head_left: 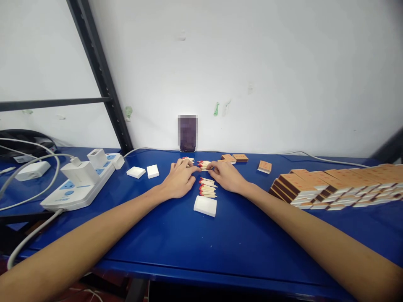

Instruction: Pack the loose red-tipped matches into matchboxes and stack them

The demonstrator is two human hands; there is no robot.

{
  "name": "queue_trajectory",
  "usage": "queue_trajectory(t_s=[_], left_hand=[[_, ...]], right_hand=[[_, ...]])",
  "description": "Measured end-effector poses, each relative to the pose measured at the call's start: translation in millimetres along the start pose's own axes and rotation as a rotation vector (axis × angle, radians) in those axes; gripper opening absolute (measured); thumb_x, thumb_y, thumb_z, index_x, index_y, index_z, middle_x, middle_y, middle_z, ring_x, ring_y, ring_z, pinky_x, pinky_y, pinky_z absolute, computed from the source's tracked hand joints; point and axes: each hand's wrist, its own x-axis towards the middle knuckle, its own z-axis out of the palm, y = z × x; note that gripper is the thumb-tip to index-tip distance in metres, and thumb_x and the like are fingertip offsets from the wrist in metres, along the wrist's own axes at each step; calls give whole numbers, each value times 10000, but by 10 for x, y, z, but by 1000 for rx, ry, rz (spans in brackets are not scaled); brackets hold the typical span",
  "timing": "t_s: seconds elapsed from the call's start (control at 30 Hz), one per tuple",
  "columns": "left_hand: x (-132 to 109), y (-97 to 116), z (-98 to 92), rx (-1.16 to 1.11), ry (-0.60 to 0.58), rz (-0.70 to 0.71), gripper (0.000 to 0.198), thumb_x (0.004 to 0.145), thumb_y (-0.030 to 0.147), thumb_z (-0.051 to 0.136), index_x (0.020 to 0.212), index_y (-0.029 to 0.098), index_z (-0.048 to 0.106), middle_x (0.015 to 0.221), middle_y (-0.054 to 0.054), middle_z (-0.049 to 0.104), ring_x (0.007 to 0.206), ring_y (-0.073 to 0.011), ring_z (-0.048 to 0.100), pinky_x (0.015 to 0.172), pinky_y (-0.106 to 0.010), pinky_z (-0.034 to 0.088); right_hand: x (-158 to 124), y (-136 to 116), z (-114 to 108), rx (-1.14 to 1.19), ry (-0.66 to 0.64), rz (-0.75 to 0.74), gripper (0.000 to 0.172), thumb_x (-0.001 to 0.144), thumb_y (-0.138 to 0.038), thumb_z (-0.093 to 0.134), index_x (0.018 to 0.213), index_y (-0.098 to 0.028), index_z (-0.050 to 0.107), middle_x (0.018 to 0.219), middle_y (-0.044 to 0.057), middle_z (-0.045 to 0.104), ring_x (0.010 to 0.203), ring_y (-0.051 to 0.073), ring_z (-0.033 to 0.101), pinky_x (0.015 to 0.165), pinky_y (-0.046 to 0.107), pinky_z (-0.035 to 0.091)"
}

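Observation:
Between my two hands, on the blue table, lies a small bunch of red-tipped matches (204, 164). My left hand (181, 179) is at their red-headed side, index finger reaching to the bunch and thumb held apart. Fingertips of my right hand (227, 174) touch the opposite ends, its fingers slightly bent and apart. A loose row of matches (208, 187) lies just nearer to me, heads to the left. Below that row rests a white matchbox tray (205, 206). More matches (189, 160) show behind my left hand, partly hidden by it.
Stacked brown matchboxes (340, 184) fill the right side; a single matchbox (265, 167) and two others (240, 158) sit behind my right hand. Two white trays (136, 172) lie left. A power strip (82, 188) with chargers and cables is farther left. A phone (188, 133) leans on the wall.

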Motion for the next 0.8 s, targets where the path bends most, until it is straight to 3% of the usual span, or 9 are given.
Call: queue_trajectory(t_s=[0.5, 0.8], left_hand=[[3, -6, 12, 35, -11, -26, 382, 885, 179, 407, 1220, 247, 578, 1140, -76, 514, 1058, -258, 431, 861, -431, 375], [8, 3, -2, 24, -43, -5, 414, 900, 193, 392, 1267, 260, 571, 1151, -85, 494, 1055, -264, 418, 864, -446, 372]], right_hand=[[3, 8, 3, 65, 14, -3, 134, 848, -182, 525, 850, -164, 658, 531, -32, 517, 547, 136, 471, 565, 257, 293], [-50, -56, -59, 134, -58, -14, 122, 801, -226, 557, 743, -182, 655, 573, -30, 552, 542, 115, 472, 541, 244, 311]])
